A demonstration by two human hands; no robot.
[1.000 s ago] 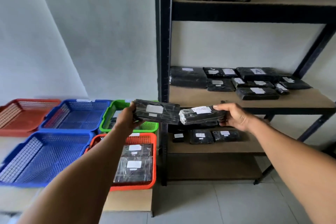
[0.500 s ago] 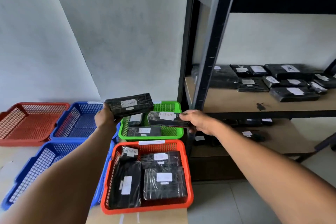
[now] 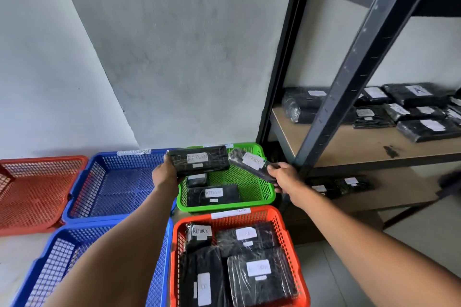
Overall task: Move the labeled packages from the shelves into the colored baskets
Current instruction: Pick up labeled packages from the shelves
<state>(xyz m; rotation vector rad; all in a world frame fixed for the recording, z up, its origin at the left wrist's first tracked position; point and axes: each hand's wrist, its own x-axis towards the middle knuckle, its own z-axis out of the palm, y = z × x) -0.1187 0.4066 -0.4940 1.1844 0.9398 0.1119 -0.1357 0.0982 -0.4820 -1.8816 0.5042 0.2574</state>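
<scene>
I have a black package marked RETURN (image 3: 198, 162) in my left hand (image 3: 164, 175), gripped by its near end so the label faces up and I can read it. My right hand (image 3: 283, 177) pinches a slimmer package (image 3: 250, 164) by one end, tilted, its label harder to make out. Both hang over the green basket (image 3: 262, 200), which already holds two packages, one also marked RETURN, so I judge this is where they belong. The orange basket (image 3: 282, 227) nearer me is well filled with packages; the two blue baskets (image 3: 117, 182) and the red basket (image 3: 37, 189) to the left look bare. More labelled packages wait on the shelf (image 3: 344, 142) to my right, so plenty remains.
</scene>
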